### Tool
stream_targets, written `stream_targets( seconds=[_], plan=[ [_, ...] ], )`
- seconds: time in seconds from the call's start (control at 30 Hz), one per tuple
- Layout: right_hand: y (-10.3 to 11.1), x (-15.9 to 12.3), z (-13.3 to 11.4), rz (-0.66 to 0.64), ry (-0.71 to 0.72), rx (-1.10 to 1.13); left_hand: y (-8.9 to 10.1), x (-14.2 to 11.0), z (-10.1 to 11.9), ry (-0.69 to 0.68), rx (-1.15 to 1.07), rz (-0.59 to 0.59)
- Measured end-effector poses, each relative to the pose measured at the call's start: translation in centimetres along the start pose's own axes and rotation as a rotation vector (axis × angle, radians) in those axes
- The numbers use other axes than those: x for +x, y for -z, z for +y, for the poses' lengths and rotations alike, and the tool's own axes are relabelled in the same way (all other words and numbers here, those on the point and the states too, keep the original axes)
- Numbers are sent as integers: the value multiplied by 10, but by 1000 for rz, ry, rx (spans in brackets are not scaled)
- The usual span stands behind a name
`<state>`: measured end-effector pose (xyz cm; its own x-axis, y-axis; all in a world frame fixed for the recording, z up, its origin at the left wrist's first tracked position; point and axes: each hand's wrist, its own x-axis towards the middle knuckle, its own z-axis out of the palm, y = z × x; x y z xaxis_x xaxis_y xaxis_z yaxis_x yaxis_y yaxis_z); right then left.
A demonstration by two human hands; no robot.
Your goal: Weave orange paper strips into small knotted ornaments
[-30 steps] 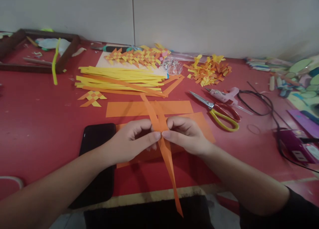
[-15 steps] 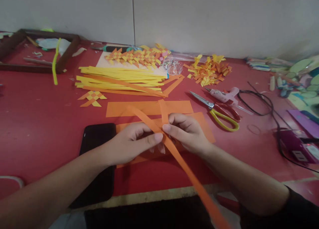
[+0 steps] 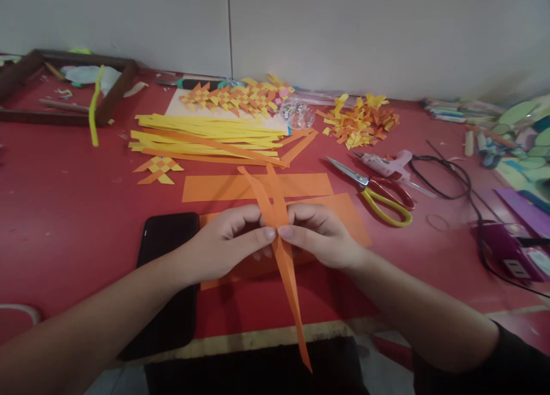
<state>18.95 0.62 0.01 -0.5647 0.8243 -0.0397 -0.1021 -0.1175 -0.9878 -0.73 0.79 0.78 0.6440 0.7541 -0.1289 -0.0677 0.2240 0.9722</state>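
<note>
My left hand [image 3: 227, 246] and my right hand [image 3: 320, 234] meet thumb to thumb above the red table [image 3: 64, 212]. Both pinch the same crossed orange paper strips [image 3: 275, 209]. Two short ends stick up past my fingers, and one long end [image 3: 294, 303] hangs down over the table's front edge. Under my hands lie two flat orange paper sheets [image 3: 223, 187]. A black phone [image 3: 167, 280] rests under my left wrist.
A pile of yellow and orange strips [image 3: 206, 136], woven paper pieces [image 3: 236, 97] and one small woven piece [image 3: 158, 170] lie behind. Paper offcuts [image 3: 361, 123], scissors [image 3: 378, 194], a pink glue gun [image 3: 389, 163] with its cable, and a wooden frame [image 3: 64, 86] stand around.
Half a second ago the long strip swung out to the lower right; now it hangs nearly straight down again, and the upper ends stand closer together. My hands stayed in place.
</note>
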Motion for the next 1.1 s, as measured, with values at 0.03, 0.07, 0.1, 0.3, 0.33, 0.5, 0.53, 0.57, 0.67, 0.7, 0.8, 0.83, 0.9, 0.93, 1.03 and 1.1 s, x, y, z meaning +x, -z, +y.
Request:
stream_targets(
  seconds=[0.03,0.07,0.1,0.3,0.33,0.5,0.53,0.57,0.67,0.7,0.8,0.83,0.9,0.93,1.03,1.1],
  plan=[
    [0,0,0,8,3,-6,0,0,0,-4,-4,4],
    [-1,0,0,14,6,-13,0,0,0,-5,-10,9],
    [-1,0,0,21,11,-19,0,1,0,-1,-18,17],
    [0,1,0,95,31,1,-1,0,3,53,-28,80],
    [0,1,0,101,30,9,-1,0,3,54,-18,72],
    [-1,1,0,135,22,5,-1,-3,3,58,4,-48],
    [-1,1,-1,131,11,11,-1,-3,3,64,1,-49],
    [-1,1,-1,120,-2,20,-1,-4,2,74,-1,-42],
    [0,0,-2,59,-26,36,0,-3,2,73,2,-29],
    [0,0,-2,38,-27,32,0,-3,2,63,9,-35],
    [1,-1,-2,12,-18,11,0,-2,2,34,28,-44],
    [1,-1,-2,15,-16,4,0,-2,2,33,29,-41],
    [0,-1,-2,24,-10,-2,0,-2,2,36,17,-27],
    [0,-1,-2,31,-5,-6,0,-1,2,36,8,-18],
    [0,0,-1,68,35,-18,-1,-1,2,36,-11,15],
    [0,0,-1,103,48,-27,-1,-1,2,32,-13,30]
  ],
)
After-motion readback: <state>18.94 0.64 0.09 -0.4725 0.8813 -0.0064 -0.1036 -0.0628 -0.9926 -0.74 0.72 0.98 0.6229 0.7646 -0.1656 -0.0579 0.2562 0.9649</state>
